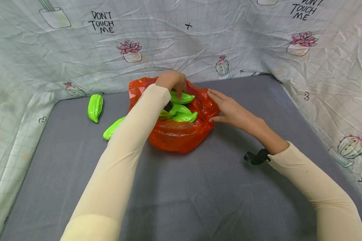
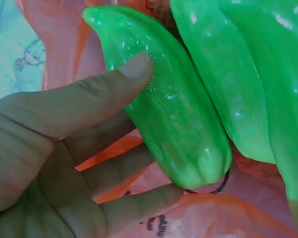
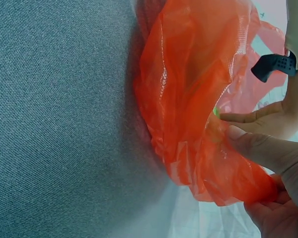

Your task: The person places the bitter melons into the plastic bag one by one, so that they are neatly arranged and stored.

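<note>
A red plastic bag [image 1: 176,139] sits on the grey cloth with its mouth spread, and several glossy green ridged vegetables [image 1: 184,117] with pointed ends lie inside. My left hand [image 1: 172,80] reaches down into the mouth from above. Its thumb lies over one green vegetable [image 2: 174,114] and its fingers pass beneath, pinching it beside the others. At the bag's right side my right hand [image 1: 233,110] grips the rim, the thumb [image 3: 260,148] on one side of the plastic and the fingers at the other.
Two more green vegetables lie outside the bag: one [image 1: 95,107] at the far left, another [image 1: 112,129] partly hidden behind the left sleeve. A printed fabric backdrop [image 1: 175,40] rises behind and beside the grey cloth [image 1: 217,190]. A dark wrist camera [image 1: 256,157] hangs under the right wrist.
</note>
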Demonstrator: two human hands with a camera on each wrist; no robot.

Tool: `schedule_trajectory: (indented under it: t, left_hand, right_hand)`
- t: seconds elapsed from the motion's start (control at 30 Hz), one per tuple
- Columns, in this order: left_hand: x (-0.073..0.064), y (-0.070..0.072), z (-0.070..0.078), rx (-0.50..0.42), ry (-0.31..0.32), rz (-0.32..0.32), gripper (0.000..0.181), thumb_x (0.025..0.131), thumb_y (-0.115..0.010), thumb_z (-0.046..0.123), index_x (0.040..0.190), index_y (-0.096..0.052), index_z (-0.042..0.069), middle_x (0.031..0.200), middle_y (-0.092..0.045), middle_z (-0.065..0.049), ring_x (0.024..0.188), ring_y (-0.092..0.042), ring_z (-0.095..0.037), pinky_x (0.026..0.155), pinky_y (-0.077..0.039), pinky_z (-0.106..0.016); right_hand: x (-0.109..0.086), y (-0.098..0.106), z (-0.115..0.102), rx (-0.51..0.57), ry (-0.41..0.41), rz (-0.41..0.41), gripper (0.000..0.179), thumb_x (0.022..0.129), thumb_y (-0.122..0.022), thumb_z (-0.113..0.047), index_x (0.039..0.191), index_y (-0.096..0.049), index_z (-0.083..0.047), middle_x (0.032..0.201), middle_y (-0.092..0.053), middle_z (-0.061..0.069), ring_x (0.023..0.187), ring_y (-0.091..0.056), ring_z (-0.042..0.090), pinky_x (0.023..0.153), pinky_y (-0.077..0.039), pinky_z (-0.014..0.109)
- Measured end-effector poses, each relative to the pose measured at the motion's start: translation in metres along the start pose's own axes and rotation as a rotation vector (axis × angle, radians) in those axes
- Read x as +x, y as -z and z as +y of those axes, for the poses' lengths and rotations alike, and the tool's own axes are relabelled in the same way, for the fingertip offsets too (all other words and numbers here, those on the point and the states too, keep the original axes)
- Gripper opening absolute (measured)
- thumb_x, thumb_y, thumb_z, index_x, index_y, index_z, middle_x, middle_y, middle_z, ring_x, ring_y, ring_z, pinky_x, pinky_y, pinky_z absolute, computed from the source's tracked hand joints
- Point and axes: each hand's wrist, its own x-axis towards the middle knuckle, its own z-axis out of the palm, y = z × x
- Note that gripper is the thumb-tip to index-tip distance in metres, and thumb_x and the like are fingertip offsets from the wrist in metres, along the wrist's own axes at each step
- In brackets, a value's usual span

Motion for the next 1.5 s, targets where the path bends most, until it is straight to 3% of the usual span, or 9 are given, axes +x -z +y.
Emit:
schedule_trajectory:
  t: [0.33, 0.6, 0.73, 0.87, 1.03, 1.17, 1.23, 1.37, 1.5]
  left_hand:
    - [0.006, -0.011, -0.01, -0.058, 0.091, -0.014, 0.046, 0.09, -0.079, 0.025, 0.134, -0.067, 0.019, 0.136, -0.056, -0.003, 0.118, -0.049, -0.022, 0.107, -0.045, -0.038]
    - [0.003, -0.014, -0.007, -0.057, 0.077, 0.04, 0.034, 0.088, -0.08, 0.021, 0.119, -0.072, 0.012, 0.126, -0.057, -0.005, 0.114, -0.05, -0.025, 0.105, -0.047, -0.038]
    - [-0.004, -0.011, -0.003, -0.014, 0.101, -0.001, 0.035, 0.088, -0.079, 0.028, 0.119, -0.072, 0.013, 0.121, -0.055, -0.003, 0.11, -0.049, -0.023, 0.1, -0.048, -0.036]
    - [-0.016, -0.002, 0.001, 0.104, 0.068, -0.047, 0.043, 0.092, -0.073, 0.041, 0.127, -0.07, 0.017, 0.127, -0.056, -0.001, 0.113, -0.049, -0.022, 0.102, -0.046, -0.039]
    - [-0.04, 0.011, 0.003, 0.252, -0.039, -0.115, 0.054, 0.098, -0.06, 0.049, 0.146, -0.057, 0.024, 0.152, -0.05, 0.0, 0.134, -0.045, -0.028, 0.11, -0.038, -0.054]
    - [-0.069, 0.013, -0.001, 0.246, -0.178, -0.104, 0.054, 0.104, -0.055, 0.041, 0.152, -0.05, 0.018, 0.157, -0.045, -0.005, 0.138, -0.045, -0.031, 0.11, -0.04, -0.053]
    - [-0.086, 0.01, -0.006, 0.223, -0.256, -0.053, 0.051, 0.106, -0.054, 0.034, 0.151, -0.05, 0.012, 0.154, -0.048, -0.01, 0.137, -0.047, -0.031, 0.111, -0.039, -0.051]
    - [-0.124, -0.005, -0.022, 0.129, -0.36, 0.131, 0.043, 0.105, -0.058, 0.025, 0.144, -0.057, 0.007, 0.142, -0.058, -0.014, 0.13, -0.053, -0.033, 0.112, -0.039, -0.051]
    - [-0.162, -0.029, -0.04, 0.027, -0.409, 0.314, 0.036, 0.102, -0.063, 0.02, 0.136, -0.064, 0.008, 0.131, -0.066, -0.014, 0.117, -0.06, -0.032, 0.104, -0.047, -0.05]
  right_hand:
    - [0.005, 0.004, 0.0, -0.001, -0.017, -0.016, 0.095, 0.087, -0.083, -0.017, 0.157, -0.023, 0.009, 0.165, -0.02, 0.025, 0.15, -0.026, 0.04, 0.117, -0.032, 0.051]
    - [0.006, 0.005, -0.001, 0.012, -0.018, -0.013, 0.095, 0.087, -0.083, -0.016, 0.157, -0.024, 0.009, 0.165, -0.02, 0.025, 0.15, -0.027, 0.04, 0.117, -0.032, 0.051]
    - [0.006, 0.004, -0.001, 0.01, -0.011, -0.011, 0.094, 0.087, -0.083, -0.016, 0.156, -0.024, 0.009, 0.165, -0.021, 0.025, 0.15, -0.028, 0.04, 0.117, -0.033, 0.051]
    - [0.005, 0.004, 0.0, 0.009, -0.021, -0.009, 0.095, 0.086, -0.083, -0.016, 0.156, -0.024, 0.009, 0.165, -0.021, 0.024, 0.149, -0.028, 0.04, 0.116, -0.034, 0.052]
    - [0.004, 0.003, 0.002, 0.016, -0.028, -0.009, 0.095, 0.086, -0.083, -0.015, 0.156, -0.024, 0.009, 0.165, -0.021, 0.025, 0.149, -0.029, 0.041, 0.115, -0.035, 0.052]
    - [0.004, 0.002, 0.002, 0.026, -0.026, -0.011, 0.094, 0.087, -0.083, -0.015, 0.157, -0.024, 0.009, 0.165, -0.021, 0.025, 0.149, -0.029, 0.041, 0.115, -0.035, 0.052]
    - [0.005, 0.002, 0.002, 0.028, -0.025, -0.012, 0.094, 0.087, -0.083, -0.015, 0.157, -0.024, 0.009, 0.165, -0.021, 0.025, 0.149, -0.029, 0.041, 0.115, -0.035, 0.052]
    - [0.005, 0.002, 0.002, 0.027, -0.023, -0.02, 0.094, 0.087, -0.082, -0.014, 0.157, -0.024, 0.009, 0.165, -0.021, 0.025, 0.149, -0.028, 0.041, 0.115, -0.035, 0.053]
    - [0.006, 0.001, 0.003, 0.024, -0.023, -0.027, 0.094, 0.087, -0.083, -0.014, 0.157, -0.024, 0.009, 0.165, -0.02, 0.025, 0.149, -0.028, 0.041, 0.115, -0.035, 0.052]
